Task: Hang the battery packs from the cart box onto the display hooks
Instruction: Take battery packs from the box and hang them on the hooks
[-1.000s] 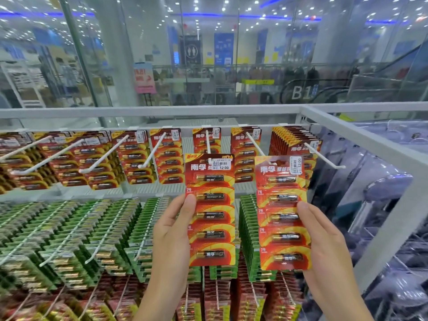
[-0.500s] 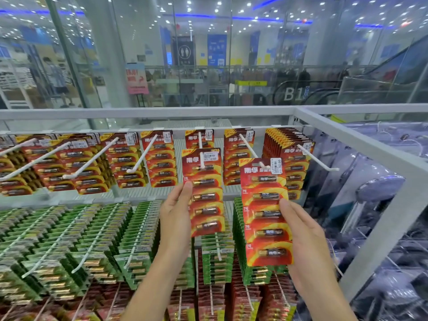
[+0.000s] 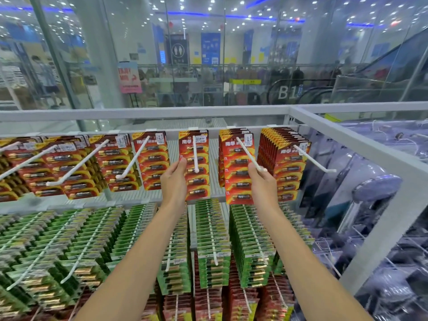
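Two red battery packs hang on white display hooks in the top row. My left hand (image 3: pixel 173 179) grips the left edge of one pack (image 3: pixel 198 181), which is threaded on the centre hook (image 3: pixel 195 154) and pushed towards the back. My right hand (image 3: pixel 262 185) holds the right edge of the other pack (image 3: pixel 237 181), at the front of a small stack on the neighbouring hook (image 3: pixel 247 154); its thumb sits beside the hook's tip. The cart box is out of view.
More red packs fill the hooks to the left (image 3: pixel 69 167), and a thick stack (image 3: pixel 284 158) hangs to the right. Green packs (image 3: pixel 92 239) fill the row below. A white frame rail (image 3: pixel 347 140) borders the right side, with plastic-wrapped goods (image 3: pixel 375 188) beyond it. A glass wall stands behind.
Both hands have moved up and forward, away from me. The two packs went from in front of the hooks onto them and slid back along the hooks.
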Motion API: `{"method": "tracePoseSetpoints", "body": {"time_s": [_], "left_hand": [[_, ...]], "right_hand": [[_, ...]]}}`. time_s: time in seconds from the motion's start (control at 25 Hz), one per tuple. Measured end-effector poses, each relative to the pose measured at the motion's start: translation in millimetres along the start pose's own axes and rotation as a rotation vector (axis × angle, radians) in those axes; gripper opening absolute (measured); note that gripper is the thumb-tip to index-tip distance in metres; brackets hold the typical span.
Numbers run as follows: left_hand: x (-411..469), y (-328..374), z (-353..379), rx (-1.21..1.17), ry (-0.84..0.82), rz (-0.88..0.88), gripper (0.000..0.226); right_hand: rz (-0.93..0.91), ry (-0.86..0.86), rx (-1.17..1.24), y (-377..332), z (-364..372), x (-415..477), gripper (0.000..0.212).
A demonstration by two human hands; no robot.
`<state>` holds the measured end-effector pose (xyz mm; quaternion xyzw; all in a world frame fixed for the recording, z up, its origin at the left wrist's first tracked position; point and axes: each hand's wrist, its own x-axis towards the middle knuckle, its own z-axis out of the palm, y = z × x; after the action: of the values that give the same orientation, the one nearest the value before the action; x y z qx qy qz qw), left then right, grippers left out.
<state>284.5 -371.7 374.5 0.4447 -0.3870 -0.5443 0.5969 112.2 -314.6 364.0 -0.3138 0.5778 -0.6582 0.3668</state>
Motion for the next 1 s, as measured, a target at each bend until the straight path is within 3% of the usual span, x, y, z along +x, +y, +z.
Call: {"method": "tracePoseSetpoints", "body": {"time_s": [0.28,0.48,0.64,1.0], "left_hand": [[30,-13,0,0.309,0.070,0.249,0.022],[32,-24,-19,0.446,0.079,0.326,0.025],[0,-44,-43,0.404,-0.019,0.295,0.035],[-130,-101,-67,0.297,-0.331,0.097,0.023]], "right_hand": [[-0.035,0.046,-0.041,14,12,43,0.022],[-0.062,0.097,-0.132,24,3,40,0.028],[-0.083,0.151,-0.262,40,-14,9,0.032],[0.051,0.248,-0.339,100,-134,-149,0.028]]}}
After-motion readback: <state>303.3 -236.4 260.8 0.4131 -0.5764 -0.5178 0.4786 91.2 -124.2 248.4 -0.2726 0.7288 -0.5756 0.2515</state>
